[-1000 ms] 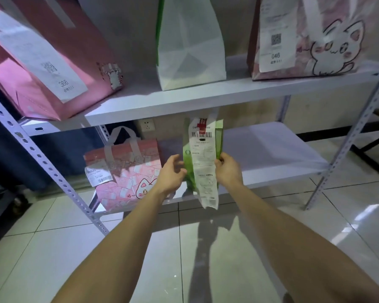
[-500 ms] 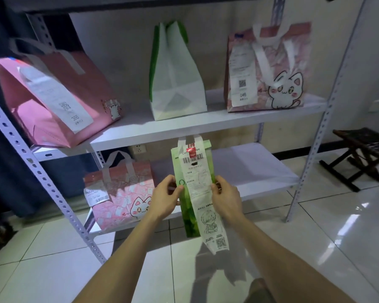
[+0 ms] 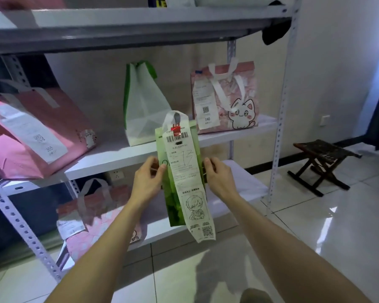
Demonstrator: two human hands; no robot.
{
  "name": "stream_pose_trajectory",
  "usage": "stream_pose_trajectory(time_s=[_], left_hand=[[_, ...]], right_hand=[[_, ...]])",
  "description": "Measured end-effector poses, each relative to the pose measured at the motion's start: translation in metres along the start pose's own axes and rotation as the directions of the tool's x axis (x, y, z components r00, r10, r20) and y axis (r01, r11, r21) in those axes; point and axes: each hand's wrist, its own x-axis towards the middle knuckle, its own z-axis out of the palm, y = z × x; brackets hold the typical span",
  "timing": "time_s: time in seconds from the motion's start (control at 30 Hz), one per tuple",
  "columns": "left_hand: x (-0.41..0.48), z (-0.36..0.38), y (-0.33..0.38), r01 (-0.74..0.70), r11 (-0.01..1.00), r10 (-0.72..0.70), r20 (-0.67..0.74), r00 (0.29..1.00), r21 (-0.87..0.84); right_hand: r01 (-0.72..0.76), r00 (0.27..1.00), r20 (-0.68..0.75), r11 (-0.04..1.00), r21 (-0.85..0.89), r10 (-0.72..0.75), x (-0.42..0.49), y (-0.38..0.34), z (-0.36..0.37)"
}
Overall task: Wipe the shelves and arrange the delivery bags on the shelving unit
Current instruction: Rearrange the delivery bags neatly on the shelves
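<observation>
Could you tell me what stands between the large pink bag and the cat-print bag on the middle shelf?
A white bag with green sides stands there, apart from both, as the head view shows.

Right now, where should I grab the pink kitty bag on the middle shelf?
Probably best to take the pink kitty bag by its white ribbon handles, reaching in from the front. It stands upright, the loops poke up at its top, and there is room under the upper shelf.
</observation>
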Motion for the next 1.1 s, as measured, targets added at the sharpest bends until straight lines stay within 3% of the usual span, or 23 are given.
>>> stream_pose_trajectory(time_s=[0.27,0.4,0.53,0.63,0.8,0.97,1.1], left_hand=[[0.017,-0.007,0.027,-0.021,1.000,0.018,-0.121,0.992,-0.020],[0.012,-0.030,0.032,-0.003,1.000,0.001,-0.185,0.983,-0.012],[0.010,-0.066,0.051,-0.017,0.999,0.026,-0.298,0.954,0.031],[0.015,-0.095,0.068,-0.074,0.996,0.089,-0.341,0.936,0.057],[0.020,-0.139,0.073,-0.166,0.986,0.154,-0.380,0.912,0.002],[0.009,-0.159,0.028,0.000,0.967,0.074,-0.283,0.956,0.253],[0.016,-0.164,-0.001,0.156,0.935,-0.004,-0.429,0.904,0.320]], right_hand=[[0.019,0.999,-0.044,0.991,0.132,-0.013,0.037,-0.004,-0.021],[0.133,0.987,0.067,0.980,0.148,-0.144,0.039,-0.031,0.001],[0.340,0.927,0.157,0.940,0.035,-0.342,0.040,-0.073,0.025],[0.414,0.906,0.092,0.910,0.013,-0.413,0.047,-0.108,0.043],[0.414,0.908,0.028,0.905,0.098,-0.418,0.069,-0.158,0.071],[0.438,0.894,0.017,0.883,0.168,-0.447,0.079,-0.195,0.111],[0.434,0.882,0.115,0.883,0.181,-0.457,0.076,-0.202,0.147]])
